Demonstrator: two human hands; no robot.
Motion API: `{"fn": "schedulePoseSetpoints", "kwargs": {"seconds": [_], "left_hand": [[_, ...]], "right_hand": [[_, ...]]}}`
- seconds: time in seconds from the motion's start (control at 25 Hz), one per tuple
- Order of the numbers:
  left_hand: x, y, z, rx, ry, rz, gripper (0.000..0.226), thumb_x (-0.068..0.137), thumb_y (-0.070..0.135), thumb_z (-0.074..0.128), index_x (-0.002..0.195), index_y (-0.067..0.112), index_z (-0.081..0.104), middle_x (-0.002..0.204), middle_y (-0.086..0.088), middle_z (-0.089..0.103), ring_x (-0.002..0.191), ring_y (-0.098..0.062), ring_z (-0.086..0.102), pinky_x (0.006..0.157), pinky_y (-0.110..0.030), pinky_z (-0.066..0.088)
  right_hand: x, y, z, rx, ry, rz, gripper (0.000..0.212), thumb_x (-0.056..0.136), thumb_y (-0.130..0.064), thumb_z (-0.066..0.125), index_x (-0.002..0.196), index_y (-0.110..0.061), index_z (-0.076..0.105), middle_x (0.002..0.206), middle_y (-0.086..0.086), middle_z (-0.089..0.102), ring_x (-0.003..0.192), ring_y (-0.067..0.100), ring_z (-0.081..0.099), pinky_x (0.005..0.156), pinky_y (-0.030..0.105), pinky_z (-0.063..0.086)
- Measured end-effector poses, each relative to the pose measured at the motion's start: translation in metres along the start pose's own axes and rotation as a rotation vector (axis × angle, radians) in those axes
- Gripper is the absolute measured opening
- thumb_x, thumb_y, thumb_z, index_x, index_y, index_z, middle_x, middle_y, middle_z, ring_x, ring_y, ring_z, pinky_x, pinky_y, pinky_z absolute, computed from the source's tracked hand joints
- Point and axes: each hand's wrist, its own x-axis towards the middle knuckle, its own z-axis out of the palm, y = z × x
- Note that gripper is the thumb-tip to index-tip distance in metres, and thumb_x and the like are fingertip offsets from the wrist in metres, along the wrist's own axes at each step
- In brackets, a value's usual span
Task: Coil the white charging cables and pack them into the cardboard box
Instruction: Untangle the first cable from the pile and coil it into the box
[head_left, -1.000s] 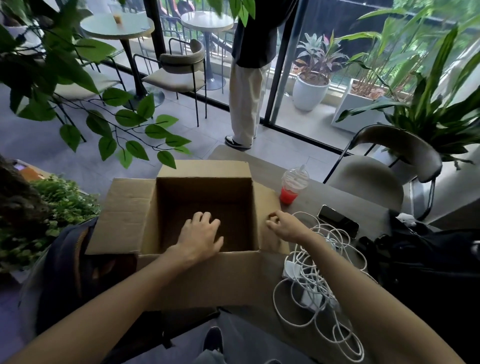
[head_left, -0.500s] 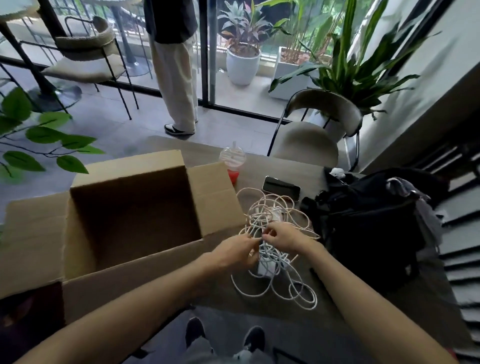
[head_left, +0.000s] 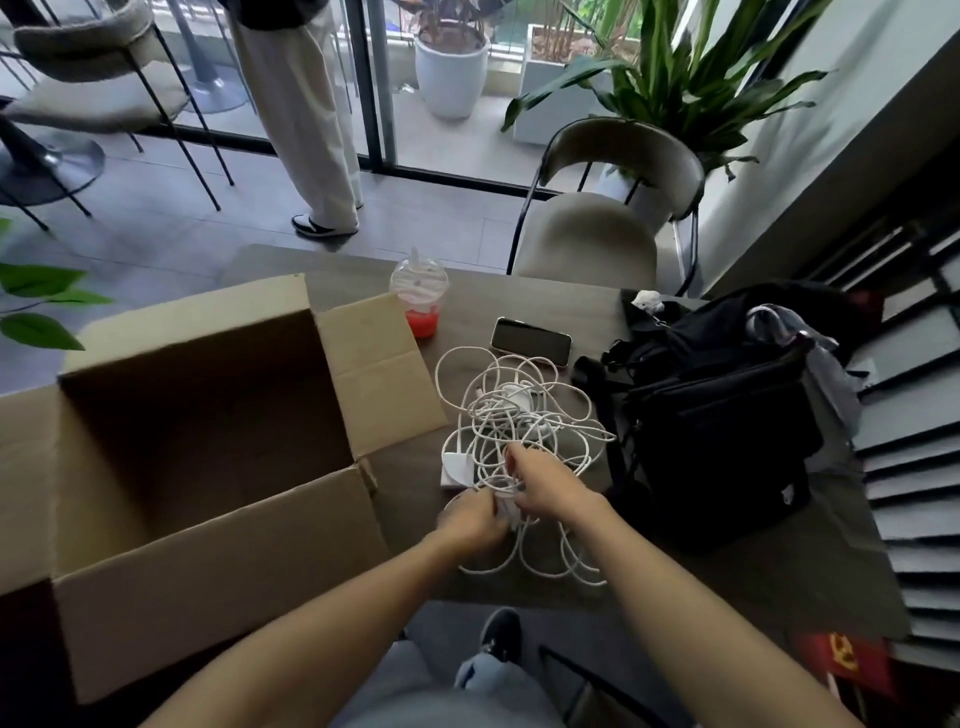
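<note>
Head view, lower centre: my left hand (head_left: 475, 519) and right hand (head_left: 545, 486) both pinch the white charging cables (head_left: 511, 415); tugging this tangle could knot it or drag the phone (head_left: 531, 341).

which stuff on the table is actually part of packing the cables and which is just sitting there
Part of the job:
- tangled white charging cables
- white plug adapters in the tangle
- open brown cardboard box

Just lying about:
- clear plastic cup of red drink
- dark smartphone
- black fabric bag

Both hands (head_left: 519, 499) now on cables (head_left: 519, 415)
</note>
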Motion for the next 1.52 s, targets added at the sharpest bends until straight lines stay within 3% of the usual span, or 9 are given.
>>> {"fn": "schedulePoseSetpoints", "kwargs": {"seconds": [0.12,0.36,0.64,0.76,0.96,1.16,1.32,1.4,1.52], "left_hand": [[0.005,0.008,0.011,0.153,0.052,-0.008,0.033,0.095,0.032,0.05,0.122,0.013,0.049,0.13,-0.012,0.056,0.115,-0.034,0.059,0.084,-0.041,0.048],[0.017,0.021,0.016,0.108,0.149,-0.058,0.049,0.09,0.04,0.063,0.126,0.014,0.044,0.13,-0.011,0.054,0.117,-0.033,0.057,0.09,-0.044,0.05],[0.043,0.033,0.02,0.079,0.107,-0.159,0.062,0.084,0.048,0.064,0.133,0.014,0.047,0.134,-0.012,0.05,0.122,-0.034,0.055,0.094,-0.043,0.048],[0.053,0.038,0.013,0.045,0.111,-0.162,0.06,0.081,0.056,0.057,0.128,0.018,0.056,0.13,-0.009,0.056,0.116,-0.029,0.059,0.089,-0.037,0.049],[0.06,0.036,-0.004,0.085,0.004,-0.071,0.072,0.064,0.068,0.068,0.114,0.016,0.065,0.114,-0.007,0.064,0.103,-0.025,0.064,0.081,-0.032,0.053],[0.043,0.025,-0.03,-0.103,-0.042,0.084,0.036,0.076,0.04,0.079,0.099,0.013,0.07,0.092,-0.006,0.073,0.081,-0.019,0.068,0.061,-0.025,0.049],[0.011,0.024,-0.072,-0.437,-0.08,0.195,0.029,0.079,0.022,0.08,0.102,0.006,0.071,0.093,-0.012,0.073,0.082,-0.02,0.068,0.079,-0.038,0.056],[-0.008,0.029,-0.097,-0.557,-0.111,0.318,0.029,0.085,0.008,0.075,0.113,0.004,0.068,0.098,-0.01,0.071,0.084,-0.013,0.066,0.074,-0.029,0.056],[-0.033,0.042,-0.129,-0.621,-0.078,0.488,0.027,0.09,-0.001,0.067,0.117,-0.002,0.062,0.095,-0.01,0.066,0.082,-0.013,0.062,0.07,-0.023,0.05]], "right_hand": [[0.002,0.004,-0.007,0.18,0.037,0.038,0.027,0.075,-0.012,0.065,0.097,-0.013,0.05,0.088,0.006,0.064,0.082,0.027,0.061,0.073,0.039,0.05],[0.006,0.015,-0.034,0.441,0.276,0.044,0.022,0.076,-0.004,0.062,0.08,-0.024,0.052,0.07,-0.006,0.056,0.058,0.007,0.048,0.055,0.014,0.041],[0.007,0.027,-0.047,0.389,0.308,0.002,0.024,0.083,0.004,0.051,0.085,-0.015,0.064,0.096,0.006,0.066,0.083,0.019,0.063,0.073,0.023,0.051],[0.005,0.033,-0.048,0.378,0.318,0.036,0.026,0.083,0.006,0.052,0.084,-0.016,0.066,0.093,0.002,0.065,0.076,0.014,0.06,0.064,0.009,0.043],[0.004,0.041,-0.047,0.332,0.308,0.041,0.025,0.083,0.006,0.052,0.085,-0.013,0.068,0.096,0.005,0.064,0.082,0.016,0.061,0.074,0.023,0.047],[0.009,0.047,-0.054,0.308,0.391,0.051,0.023,0.085,0.007,0.053,0.085,-0.009,0.07,0.099,0.01,0.064,0.09,0.022,0.062,0.077,0.022,0.044],[0.016,0.05,-0.07,0.272,0.454,0.122,0.027,0.085,0.009,0.05,0.087,-0.008,0.071,0.105,0.013,0.065,0.101,0.026,0.06,0.082,0.023,0.04],[0.014,0.043,-0.08,0.23,0.495,0.067,0.033,0.083,0.013,0.049,0.09,-0.009,0.073,0.109,0.014,0.064,0.106,0.025,0.058,0.092,0.028,0.042],[0.0,0.016,-0.105,0.545,0.502,-0.13,0.035,0.086,0.009,0.047,0.086,-0.013,0.075,0.098,0.006,0.069,0.091,0.014,0.062,0.085,0.032,0.05]]}}
